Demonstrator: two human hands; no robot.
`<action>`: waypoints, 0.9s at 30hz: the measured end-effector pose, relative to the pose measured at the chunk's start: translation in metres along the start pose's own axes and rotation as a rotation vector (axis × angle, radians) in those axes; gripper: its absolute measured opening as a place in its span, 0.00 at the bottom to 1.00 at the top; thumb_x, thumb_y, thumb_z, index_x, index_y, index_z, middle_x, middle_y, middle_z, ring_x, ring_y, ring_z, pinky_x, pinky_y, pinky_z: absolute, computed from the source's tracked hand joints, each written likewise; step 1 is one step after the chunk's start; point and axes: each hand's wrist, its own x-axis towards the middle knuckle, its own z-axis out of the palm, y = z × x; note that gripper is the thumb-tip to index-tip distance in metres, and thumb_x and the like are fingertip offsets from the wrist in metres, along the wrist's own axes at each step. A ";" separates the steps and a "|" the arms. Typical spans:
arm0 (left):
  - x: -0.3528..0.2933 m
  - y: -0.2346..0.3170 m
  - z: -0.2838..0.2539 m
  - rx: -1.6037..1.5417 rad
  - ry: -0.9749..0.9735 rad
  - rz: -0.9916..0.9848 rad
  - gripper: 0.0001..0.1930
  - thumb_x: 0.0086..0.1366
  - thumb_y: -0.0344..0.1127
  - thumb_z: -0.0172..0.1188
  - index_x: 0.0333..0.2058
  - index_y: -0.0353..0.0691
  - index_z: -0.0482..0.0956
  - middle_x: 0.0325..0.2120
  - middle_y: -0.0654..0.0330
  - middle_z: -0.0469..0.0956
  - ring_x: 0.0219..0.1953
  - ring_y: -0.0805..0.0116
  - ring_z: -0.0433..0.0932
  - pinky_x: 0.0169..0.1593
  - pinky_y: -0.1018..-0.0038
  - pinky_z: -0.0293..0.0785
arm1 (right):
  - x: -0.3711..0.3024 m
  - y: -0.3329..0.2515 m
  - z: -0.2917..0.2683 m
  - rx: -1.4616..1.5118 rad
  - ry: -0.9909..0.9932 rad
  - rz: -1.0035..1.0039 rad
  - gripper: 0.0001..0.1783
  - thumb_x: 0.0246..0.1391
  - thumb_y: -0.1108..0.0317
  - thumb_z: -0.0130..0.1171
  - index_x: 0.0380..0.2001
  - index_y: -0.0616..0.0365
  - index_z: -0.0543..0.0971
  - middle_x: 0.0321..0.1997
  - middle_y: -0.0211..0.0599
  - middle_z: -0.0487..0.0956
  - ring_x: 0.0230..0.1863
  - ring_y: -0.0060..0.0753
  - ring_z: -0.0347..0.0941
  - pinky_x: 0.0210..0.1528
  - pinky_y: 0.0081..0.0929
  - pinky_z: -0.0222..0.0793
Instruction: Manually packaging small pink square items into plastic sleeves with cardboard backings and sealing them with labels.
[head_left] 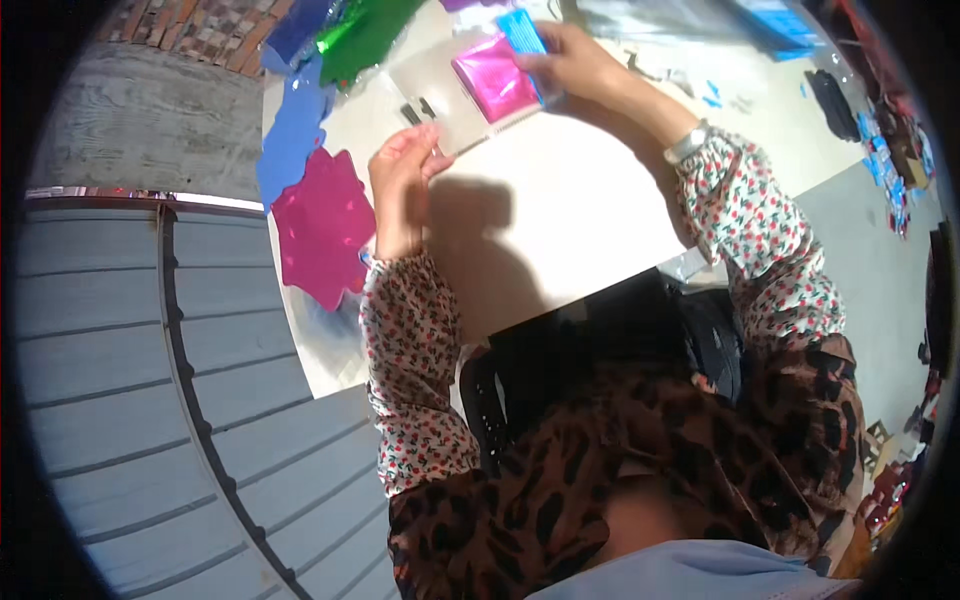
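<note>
Over the white tabletop (580, 210) I hold a clear plastic bag (445, 95) stretched between both hands. At its lower left corner, my left hand (398, 175) pinches the edge with thumb and fingers. A shiny pink folded foil packet (497, 85) lies in or against the right part of the bag; which of the two, I cannot tell. My right hand (572, 62) grips the packet's right side together with a blue card strip (521, 33). Small dark marks or slots show on the bag near my left fingers.
Left of my left hand lies a magenta scalloped foil sheet (322, 230), with blue foil (292, 140) and green foil (365, 40) beyond it. A dark object (832, 105) and small blue packets (885, 165) are at the right. Ridged grey metal panels (100, 330) border the left.
</note>
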 end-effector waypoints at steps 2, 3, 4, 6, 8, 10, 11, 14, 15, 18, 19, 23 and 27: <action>-0.001 0.009 0.005 -0.070 -0.064 0.010 0.12 0.64 0.33 0.56 0.40 0.27 0.74 0.26 0.62 0.75 0.26 0.76 0.74 0.36 0.75 0.77 | 0.003 -0.006 -0.007 0.027 -0.012 -0.029 0.17 0.55 0.67 0.59 0.46 0.62 0.74 0.33 0.27 0.77 0.33 0.17 0.70 0.38 0.21 0.67; 0.000 0.013 0.011 -0.129 -0.120 -0.007 0.13 0.65 0.33 0.55 0.40 0.27 0.73 0.27 0.61 0.75 0.27 0.76 0.74 0.36 0.74 0.77 | 0.005 -0.010 -0.015 -0.025 -0.019 -0.046 0.18 0.55 0.67 0.59 0.48 0.62 0.73 0.33 0.27 0.77 0.34 0.17 0.70 0.38 0.20 0.67; -0.004 0.015 0.014 -0.183 -0.169 -0.035 0.13 0.66 0.34 0.53 0.41 0.27 0.73 0.28 0.61 0.76 0.27 0.76 0.74 0.37 0.74 0.76 | 0.003 -0.008 -0.016 -0.067 -0.030 -0.053 0.18 0.55 0.67 0.59 0.49 0.61 0.73 0.34 0.26 0.77 0.34 0.16 0.69 0.38 0.19 0.67; -0.002 0.016 0.023 -0.210 -0.117 0.017 0.13 0.66 0.35 0.52 0.41 0.28 0.72 0.28 0.61 0.75 0.27 0.76 0.74 0.37 0.75 0.76 | 0.002 0.000 -0.019 -0.111 -0.052 -0.059 0.19 0.55 0.68 0.58 0.50 0.60 0.72 0.34 0.25 0.77 0.35 0.16 0.69 0.38 0.18 0.66; 0.000 0.026 0.031 -0.253 -0.012 0.102 0.14 0.68 0.36 0.50 0.41 0.28 0.72 0.27 0.61 0.75 0.28 0.76 0.74 0.36 0.77 0.74 | 0.006 -0.005 -0.020 -0.173 -0.132 -0.046 0.19 0.56 0.67 0.58 0.50 0.61 0.72 0.35 0.26 0.77 0.35 0.16 0.69 0.39 0.19 0.67; 0.001 0.016 0.017 -0.221 0.006 0.124 0.14 0.68 0.37 0.50 0.40 0.29 0.72 0.28 0.61 0.75 0.27 0.76 0.74 0.36 0.77 0.74 | 0.007 -0.005 -0.016 -0.202 -0.187 -0.035 0.19 0.56 0.67 0.59 0.50 0.61 0.72 0.35 0.26 0.77 0.35 0.17 0.69 0.40 0.19 0.67; 0.001 0.010 0.009 -0.184 0.009 0.144 0.14 0.68 0.37 0.50 0.40 0.29 0.72 0.28 0.60 0.75 0.27 0.76 0.74 0.35 0.77 0.74 | 0.005 -0.004 -0.013 -0.209 -0.207 -0.016 0.19 0.56 0.66 0.59 0.50 0.61 0.72 0.36 0.26 0.77 0.36 0.17 0.70 0.41 0.20 0.67; 0.005 0.009 0.004 -0.159 0.026 0.168 0.13 0.68 0.38 0.50 0.39 0.30 0.72 0.28 0.60 0.75 0.26 0.75 0.74 0.33 0.78 0.73 | 0.002 -0.008 -0.008 -0.224 -0.245 0.024 0.20 0.56 0.66 0.59 0.50 0.61 0.72 0.37 0.27 0.77 0.38 0.18 0.70 0.43 0.21 0.67; 0.006 0.009 0.003 -0.166 0.036 0.172 0.13 0.68 0.38 0.50 0.39 0.30 0.72 0.27 0.60 0.75 0.26 0.75 0.74 0.33 0.78 0.73 | 0.003 -0.008 -0.008 -0.223 -0.240 0.011 0.20 0.56 0.66 0.59 0.50 0.61 0.71 0.38 0.27 0.77 0.38 0.18 0.70 0.43 0.21 0.67; 0.006 0.010 0.002 -0.142 0.054 0.167 0.13 0.68 0.38 0.50 0.39 0.30 0.72 0.28 0.60 0.76 0.26 0.73 0.75 0.32 0.77 0.74 | 0.003 -0.006 -0.010 -0.221 -0.217 -0.012 0.20 0.56 0.66 0.59 0.51 0.61 0.71 0.39 0.28 0.77 0.39 0.18 0.70 0.44 0.21 0.67; 0.006 0.011 0.003 -0.110 0.064 0.160 0.13 0.68 0.38 0.50 0.39 0.30 0.73 0.28 0.59 0.76 0.26 0.72 0.76 0.33 0.77 0.74 | 0.003 -0.006 -0.011 -0.226 -0.217 -0.021 0.21 0.56 0.66 0.58 0.51 0.62 0.71 0.39 0.28 0.77 0.39 0.18 0.70 0.44 0.21 0.67; 0.001 0.015 0.017 -0.069 0.077 0.171 0.13 0.67 0.37 0.51 0.41 0.29 0.73 0.31 0.56 0.78 0.29 0.69 0.78 0.34 0.76 0.75 | 0.006 -0.004 -0.016 -0.224 -0.163 -0.054 0.21 0.56 0.65 0.58 0.51 0.62 0.71 0.39 0.28 0.77 0.39 0.18 0.70 0.45 0.21 0.68; 0.005 0.010 0.016 -0.017 0.005 0.123 0.14 0.67 0.35 0.52 0.43 0.28 0.72 0.35 0.54 0.78 0.34 0.66 0.79 0.38 0.74 0.76 | 0.007 0.003 -0.018 -0.184 -0.066 -0.087 0.20 0.57 0.65 0.58 0.51 0.62 0.71 0.39 0.28 0.77 0.40 0.18 0.70 0.46 0.21 0.67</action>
